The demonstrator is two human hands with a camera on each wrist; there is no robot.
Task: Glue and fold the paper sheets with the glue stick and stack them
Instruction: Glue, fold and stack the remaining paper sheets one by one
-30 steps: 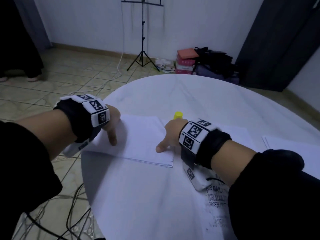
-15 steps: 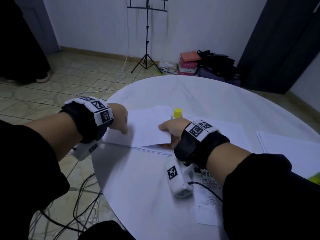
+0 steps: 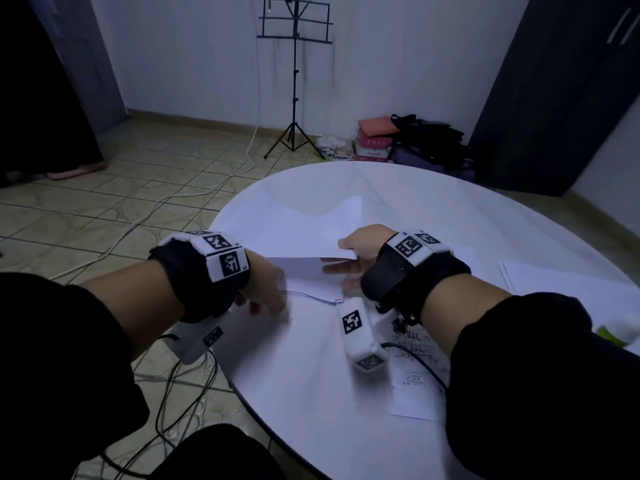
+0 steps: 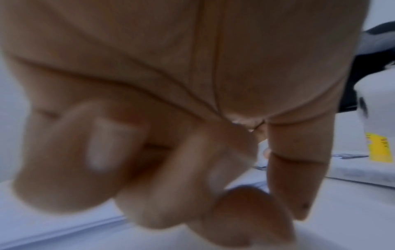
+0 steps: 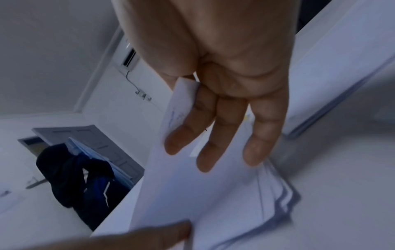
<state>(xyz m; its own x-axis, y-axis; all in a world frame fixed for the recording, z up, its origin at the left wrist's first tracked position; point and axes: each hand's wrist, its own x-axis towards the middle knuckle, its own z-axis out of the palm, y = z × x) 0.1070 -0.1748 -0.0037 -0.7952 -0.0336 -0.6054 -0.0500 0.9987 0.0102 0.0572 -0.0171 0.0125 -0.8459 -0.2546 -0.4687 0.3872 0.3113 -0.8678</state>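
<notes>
On the round white table (image 3: 311,393) lies a stack of white paper sheets (image 3: 313,291). My right hand (image 3: 349,252) pinches the near right edge of the top sheet (image 3: 311,230), thumb above and fingers below, and holds it raised off the stack. The right wrist view shows the same sheet (image 5: 192,186) against the straight fingers (image 5: 222,128), with the stack (image 5: 278,194) beneath. My left hand (image 3: 265,299) is at the stack's near left corner, its loosely curled fingers (image 4: 299,169) pointing down and holding nothing. A yellow-labelled object (image 4: 380,147), perhaps the glue stick, stands further right.
A printed sheet marked AIR MAIL (image 3: 415,375) lies under my right forearm. More white sheets (image 3: 571,289) lie at the right, beside a green-yellow item (image 3: 613,336). The table's left edge runs close to my left wrist; cables and a music stand (image 3: 294,98) are on the floor beyond.
My right hand has gone from pressing the stack to lifting the top sheet higher and away from me. The left hand slid toward the near left corner. The yellow cap is now hidden.
</notes>
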